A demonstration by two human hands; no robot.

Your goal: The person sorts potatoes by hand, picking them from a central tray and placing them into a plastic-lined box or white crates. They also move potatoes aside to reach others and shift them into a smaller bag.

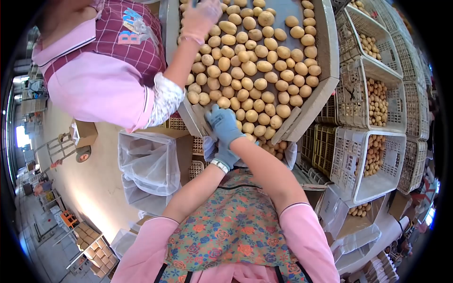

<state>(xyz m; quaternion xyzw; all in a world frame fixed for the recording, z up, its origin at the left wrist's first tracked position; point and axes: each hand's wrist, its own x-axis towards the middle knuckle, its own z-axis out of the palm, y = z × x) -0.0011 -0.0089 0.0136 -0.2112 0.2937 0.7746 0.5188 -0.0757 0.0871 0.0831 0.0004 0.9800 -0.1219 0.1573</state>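
Many potatoes (pixel 250 68) lie spread over a sloping sorting table (pixel 326 47) with raised side boards. My right hand (pixel 224 125), in a grey-blue glove, is at the left side of the table's narrow front outlet, next to a short board (pixel 202 120). Its fingers are bent, and what they hold, if anything, is hidden. Below it, my left hand (pixel 226 155), also gloved, is under the outlet's edge near a pale liner; its fingers are out of sight. More potatoes (pixel 276 150) sit in a lined container under the outlet.
A co-worker's gloved hand (pixel 202 18) reaches over the potatoes at upper left. Cartons with white mesh liners (pixel 151 160) stand on my left. Stacked plastic crates (pixel 370 162) holding potatoes line the right. Farther left are a hand cart (pixel 61 148) and stacked cartons (pixel 96 250).
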